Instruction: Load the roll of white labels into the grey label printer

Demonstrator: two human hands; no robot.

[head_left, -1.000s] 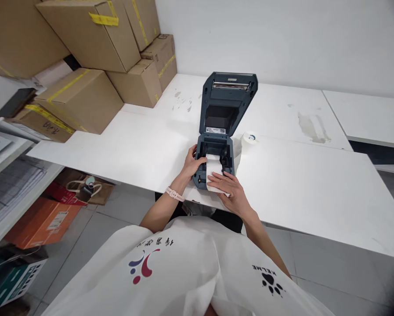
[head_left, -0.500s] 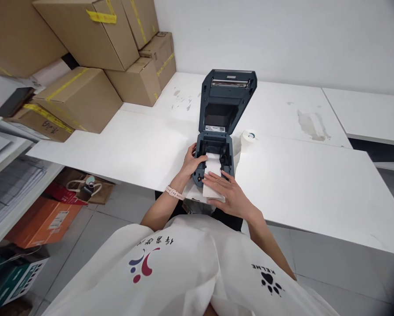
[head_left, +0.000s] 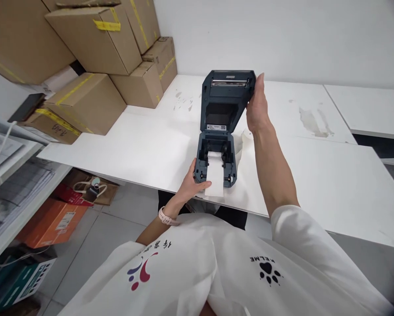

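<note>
A dark blue-grey label printer (head_left: 201, 171) stands at the table's front edge with its lid (head_left: 228, 98) raised. White label paper (head_left: 215, 175) runs out of the printer's well and hangs over its front lip. My left hand (head_left: 190, 184) grips the printer's left front side, its thumb lying across the edge of the paper. On the lid's upper right edge rests my right hand (head_left: 258, 105), thumb in front and part of the fingers hidden behind the lid. A white paper roll (head_left: 247, 135) lies right of the printer, partly covered by my right forearm.
Taped cardboard boxes (head_left: 84, 103) are stacked on the left of the white table (head_left: 315, 184). A shelf (head_left: 22, 175) with papers stands at the far left. An orange box (head_left: 56, 221) sits on the floor beneath. A white wall rises behind.
My right hand has left the label paper and moved up to the lid's right edge. My left hand has slid slightly down toward the printer's front, thumb still at the paper.
</note>
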